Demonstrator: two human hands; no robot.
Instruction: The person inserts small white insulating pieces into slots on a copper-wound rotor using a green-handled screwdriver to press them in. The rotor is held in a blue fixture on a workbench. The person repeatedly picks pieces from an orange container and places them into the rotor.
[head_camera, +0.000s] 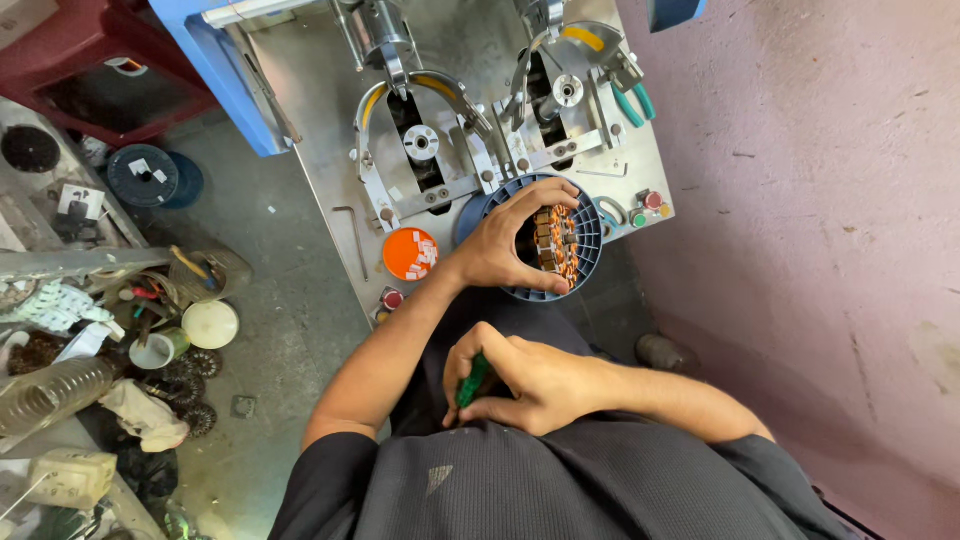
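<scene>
My left hand (505, 240) reaches forward and grips a round dark-blue plastic spool (590, 235) that holds a wound motor stator with orange copper coils (560, 245). Thumb and fingers wrap around its left rim. The spool rests at the front edge of a grey metal winding machine plate (320, 170). My right hand (530, 380) lies close to my body, over my lap, closed around a small tool with a green handle (473, 380).
Two winding heads (420, 140) stand on the plate, with an orange dish of small white pieces (410, 253) and green-handled pliers (632, 100). Left on the floor lie wire reels (145, 175), cups, a plastic bottle (45, 395) and scrap. A pink wall (820, 200) rises at right.
</scene>
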